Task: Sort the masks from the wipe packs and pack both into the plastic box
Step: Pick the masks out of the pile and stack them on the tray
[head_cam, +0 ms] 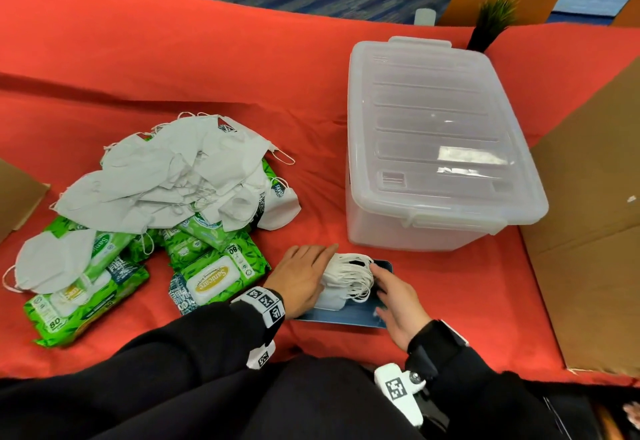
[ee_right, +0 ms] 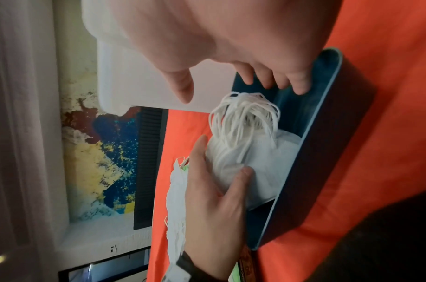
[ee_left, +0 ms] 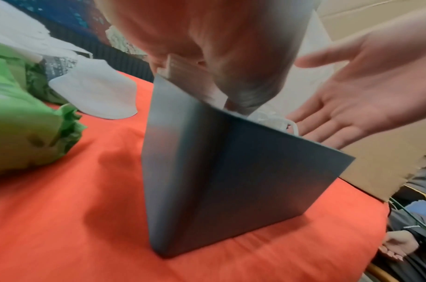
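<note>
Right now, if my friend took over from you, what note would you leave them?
Left hand presses the stack of masks into the small blue box. Right hand is open, fingers at the box's far end.
Mask pile lies loose over the green wipe packs.
Clear plastic box has its lid on.
Done: one stack sorted. Left: the rest, then pack the box.

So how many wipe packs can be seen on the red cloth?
5 wipe packs at least: two at front left, three just right of them, toward the centre. The mask pile may hide more.
</note>
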A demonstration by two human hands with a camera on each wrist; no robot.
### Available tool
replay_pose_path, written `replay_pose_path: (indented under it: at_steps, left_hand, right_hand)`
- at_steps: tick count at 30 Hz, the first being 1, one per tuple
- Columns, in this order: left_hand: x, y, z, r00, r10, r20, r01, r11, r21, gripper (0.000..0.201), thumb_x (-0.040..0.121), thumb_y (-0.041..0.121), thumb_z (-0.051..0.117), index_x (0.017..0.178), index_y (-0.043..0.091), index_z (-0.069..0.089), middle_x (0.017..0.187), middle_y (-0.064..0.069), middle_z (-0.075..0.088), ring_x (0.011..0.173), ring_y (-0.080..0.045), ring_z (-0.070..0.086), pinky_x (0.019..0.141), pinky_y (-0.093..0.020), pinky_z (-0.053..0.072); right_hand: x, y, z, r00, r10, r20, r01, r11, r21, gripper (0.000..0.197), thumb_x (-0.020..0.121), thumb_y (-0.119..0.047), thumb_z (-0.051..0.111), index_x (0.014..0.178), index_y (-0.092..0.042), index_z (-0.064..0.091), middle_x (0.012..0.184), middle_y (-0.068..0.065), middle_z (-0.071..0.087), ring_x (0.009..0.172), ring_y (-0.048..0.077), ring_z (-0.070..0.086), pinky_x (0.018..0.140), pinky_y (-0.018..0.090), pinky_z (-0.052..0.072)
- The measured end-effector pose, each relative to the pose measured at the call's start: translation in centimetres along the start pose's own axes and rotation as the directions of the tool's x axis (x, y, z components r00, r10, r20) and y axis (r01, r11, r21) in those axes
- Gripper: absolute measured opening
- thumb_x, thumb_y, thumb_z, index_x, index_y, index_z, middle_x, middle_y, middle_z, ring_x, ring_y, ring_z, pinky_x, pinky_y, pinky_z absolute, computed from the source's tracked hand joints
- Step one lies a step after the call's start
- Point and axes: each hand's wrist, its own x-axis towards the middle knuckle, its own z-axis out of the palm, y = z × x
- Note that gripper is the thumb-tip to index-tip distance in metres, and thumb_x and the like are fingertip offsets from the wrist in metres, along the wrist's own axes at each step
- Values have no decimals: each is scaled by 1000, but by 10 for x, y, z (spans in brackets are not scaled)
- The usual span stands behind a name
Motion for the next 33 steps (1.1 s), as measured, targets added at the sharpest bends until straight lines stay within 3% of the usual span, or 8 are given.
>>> replay_pose_path:
  at_steps: [3, 6, 10, 17, 22, 28, 30, 33]
  left_hand:
    - [-6, -4, 7, 998, 22, -52, -23, 1000, -12, 87, 85, 45, 58, 158, 13, 24, 145, -8, 46, 130, -26, 46, 111, -42, 35]
    - [-8, -4, 11, 998, 39, -51, -39, 999, 9, 99, 80, 50, 62, 160, 12, 18, 151, -9, 41, 137, -27, 40, 119, -45, 29]
    - [-7, -6, 9, 990, 69, -120, -67, 998, 21, 88, 81, 36, 62, 157, 9, 27, 142, -10, 50, 127, -28, 49, 112, -42, 32]
    - [0, -7, 8, 998, -18, -67, 18, 1000, 7, 97, 84, 58, 56, 160, 12, 16, 152, -10, 41, 137, -29, 41, 117, -47, 30]
    - [4, -13, 10, 998, 38, -49, -37, 999, 12, 95, 86, 61, 51, 160, 11, 17, 151, -9, 44, 138, -27, 41, 118, -47, 29]
    - [11, -24, 6, 997, 73, 1, -72, 997, -29, 100, 86, 67, 51, 160, 12, 15, 153, -9, 42, 138, -25, 40, 114, -43, 33]
    - [10, -25, 6, 997, 74, 5, -74, 995, -68, 94, 85, 65, 56, 158, 15, 23, 149, -7, 44, 133, -25, 43, 109, -43, 37]
    - [7, -25, 3, 996, 29, -80, -35, 997, -75, 80, 78, 69, 62, 143, 25, 45, 129, 0, 50, 113, -24, 51, 91, -42, 43]
  right_hand:
    - [7, 0, 11, 990, 41, 132, -56, 992, 111, 42, 98, -49, 56, 124, -19, 70, 121, -1, 74, 118, 17, 65, 112, 39, 36]
    - [12, 2, 19, 965, 57, 258, -127, 956, 264, 59, 103, -51, 45, 136, -4, 61, 133, 17, 66, 127, 31, 61, 117, 47, 38]
    - [17, 9, 23, 960, 13, 280, -121, 920, 374, 61, 106, -47, 40, 139, 2, 55, 137, 24, 62, 129, 35, 59, 112, 45, 42]
    - [29, 13, 23, 960, 30, 278, -118, 944, 308, 62, 105, -47, 41, 142, 2, 52, 139, 24, 60, 132, 36, 57, 118, 49, 36]
    - [30, 5, 27, 949, 46, 313, -134, 954, 268, 67, 106, -53, 35, 137, 1, 57, 134, 25, 63, 126, 35, 61, 107, 45, 46]
    - [30, 3, 30, 939, 77, 336, -181, 939, 291, 66, 105, -54, 38, 139, 0, 56, 135, 26, 62, 128, 38, 60, 110, 48, 45]
    - [32, 2, 24, 933, 111, 343, -217, 932, 291, 67, 105, -54, 38, 140, 0, 55, 136, 26, 61, 129, 39, 58, 113, 50, 42]
    - [31, 0, 19, 926, 146, 349, -253, 925, 285, 66, 103, -55, 40, 136, -1, 58, 133, 24, 64, 123, 37, 64, 104, 46, 48]
